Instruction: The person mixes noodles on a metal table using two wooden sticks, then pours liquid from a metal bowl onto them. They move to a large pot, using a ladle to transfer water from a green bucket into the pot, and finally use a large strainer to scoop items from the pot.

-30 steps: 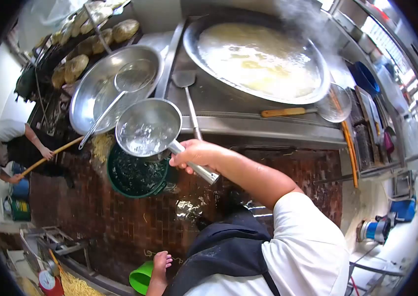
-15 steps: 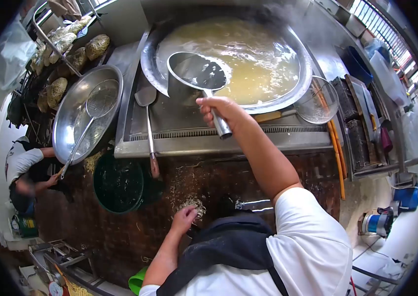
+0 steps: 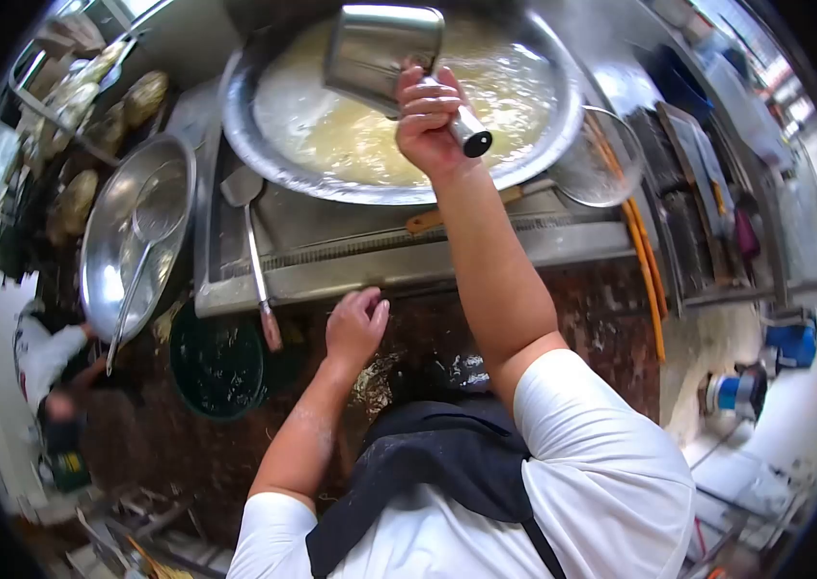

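Observation:
My right hand point(image 3: 433, 121) grips the handle of a large metal scoop point(image 3: 380, 48), lifted over the big round pan point(image 3: 322, 190) of steaming, yellowish liquid. The scoop's side faces me, so its inside is hidden. My left hand point(image 3: 358, 326) hangs in front of the stove's front edge, fingers apart and slightly curled, holding nothing. Left of the pan, a metal spatula point(image 3: 252, 232) with a wooden handle lies on the stove top, its handle reaching past the edge.
At left are a steel basin point(image 3: 100, 241) with a mesh strainer point(image 3: 158, 207), a dark green tub point(image 3: 217, 362) and another person point(image 3: 47, 357). A wire strainer point(image 3: 611, 159) and orange poles point(image 3: 645, 261) are at the right. Bagged items point(image 3: 143, 96) fill the upper left.
My right hand has raised the scoop up and away from me, turning it. My left hand has moved up toward the stove edge, and its fingers have spread. The view has shifted slightly.

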`<state>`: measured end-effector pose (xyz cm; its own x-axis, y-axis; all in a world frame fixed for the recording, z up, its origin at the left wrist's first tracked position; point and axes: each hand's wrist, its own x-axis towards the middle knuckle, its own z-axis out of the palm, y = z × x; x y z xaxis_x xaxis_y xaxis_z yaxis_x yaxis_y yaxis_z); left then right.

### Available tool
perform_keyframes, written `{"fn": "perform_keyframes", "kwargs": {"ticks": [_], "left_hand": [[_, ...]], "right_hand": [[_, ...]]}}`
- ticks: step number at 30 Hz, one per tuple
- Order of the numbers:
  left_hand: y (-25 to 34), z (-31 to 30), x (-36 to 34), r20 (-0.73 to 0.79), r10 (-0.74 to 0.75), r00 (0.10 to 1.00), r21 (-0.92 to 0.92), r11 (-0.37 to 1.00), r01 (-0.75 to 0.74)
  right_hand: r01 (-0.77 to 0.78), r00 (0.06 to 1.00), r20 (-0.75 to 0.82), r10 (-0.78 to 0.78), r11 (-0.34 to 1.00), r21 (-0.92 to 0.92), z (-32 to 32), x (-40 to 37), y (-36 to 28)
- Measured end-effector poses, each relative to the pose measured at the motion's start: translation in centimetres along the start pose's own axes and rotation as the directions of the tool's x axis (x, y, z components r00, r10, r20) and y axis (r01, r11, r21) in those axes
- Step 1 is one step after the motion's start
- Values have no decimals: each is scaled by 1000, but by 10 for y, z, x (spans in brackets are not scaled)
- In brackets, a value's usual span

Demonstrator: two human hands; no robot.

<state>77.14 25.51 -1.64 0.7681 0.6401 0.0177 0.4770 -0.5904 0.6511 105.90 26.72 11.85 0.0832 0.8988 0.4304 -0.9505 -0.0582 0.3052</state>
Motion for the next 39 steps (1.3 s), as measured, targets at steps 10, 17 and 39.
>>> {"fn": "perform_keyframes", "kwargs": {"ticks": [10, 17, 39], "left_hand": [[11, 66, 123, 139, -65, 988, 233, 972, 31], [23, 106, 176, 240, -319, 917, 388, 897, 211], [269, 151, -5, 746, 245, 619, -253, 964, -77]], "right_hand": [[-214, 573, -383, -725, 319, -923, 129, -226, 64], [-403, 223, -381, -897, 271, -874, 183, -415, 76], [-261, 361, -364, -859, 282, -923, 245, -514, -7]]}}
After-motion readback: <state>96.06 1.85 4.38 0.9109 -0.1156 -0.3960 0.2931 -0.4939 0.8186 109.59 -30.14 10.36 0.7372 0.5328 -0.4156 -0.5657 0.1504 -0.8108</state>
